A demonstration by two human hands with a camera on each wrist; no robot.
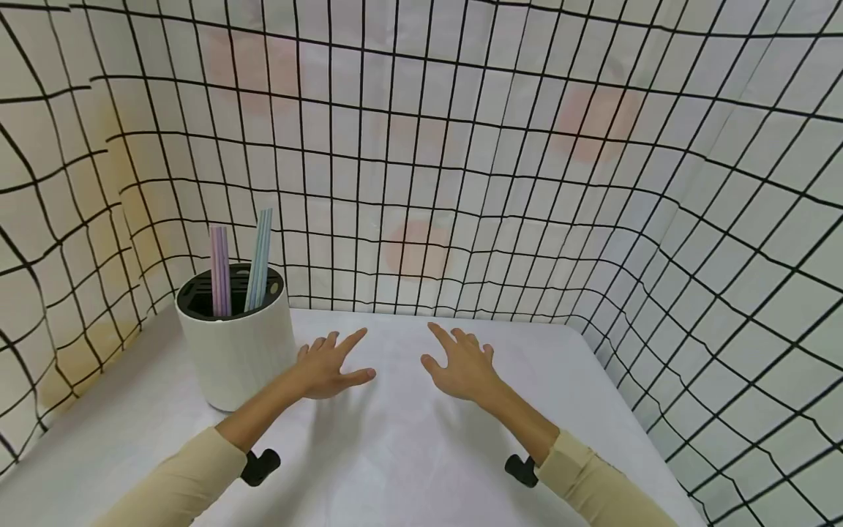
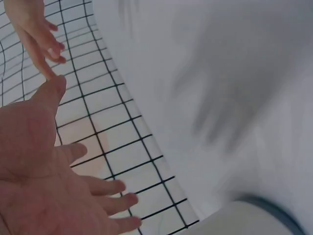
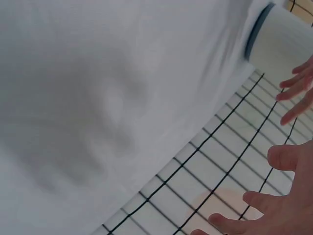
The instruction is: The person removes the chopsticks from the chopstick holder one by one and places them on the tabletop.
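Note:
My left hand (image 1: 324, 369) hovers over the white table with its fingers spread and nothing in it. It is beside a white cylindrical holder (image 1: 240, 359) with a black slotted top. Two bundles of sticks, one purple (image 1: 221, 271) and one light blue (image 1: 260, 260), stand upright in that holder, their lower ends hidden inside. My right hand (image 1: 466, 364) is held out to the right of the left one, fingers apart, also holding nothing. In the left wrist view the left palm (image 2: 44, 191) faces the camera, with the right hand (image 2: 34, 34) beyond the thumb.
A white-covered table (image 1: 408, 454) lies under both hands, with their shadows on it. Black grid netting (image 1: 421, 176) over pale cloth walls encloses the back and both sides. The holder takes up the table's left side, close to the left forearm.

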